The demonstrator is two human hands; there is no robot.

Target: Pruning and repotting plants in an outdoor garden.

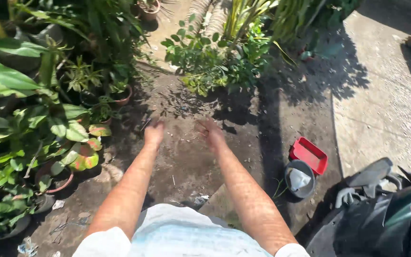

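Both arms are reaching out over the bare dirt ground (pixel 186 152), so the step looks like clearing or scattering soil; next would call for bending lower. The left hand (pixel 153 132) and right hand (pixel 211 132) are hanging apart, empty as far as I can tell; motion blur is hiding the fingers' spread.

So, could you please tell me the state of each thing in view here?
left hand: open, empty, held out over the soil
right hand: blurred, seems open and empty
red tray: lying on the ground, empty
grey pot: upright, something pale inside
clay pot: upright, planted
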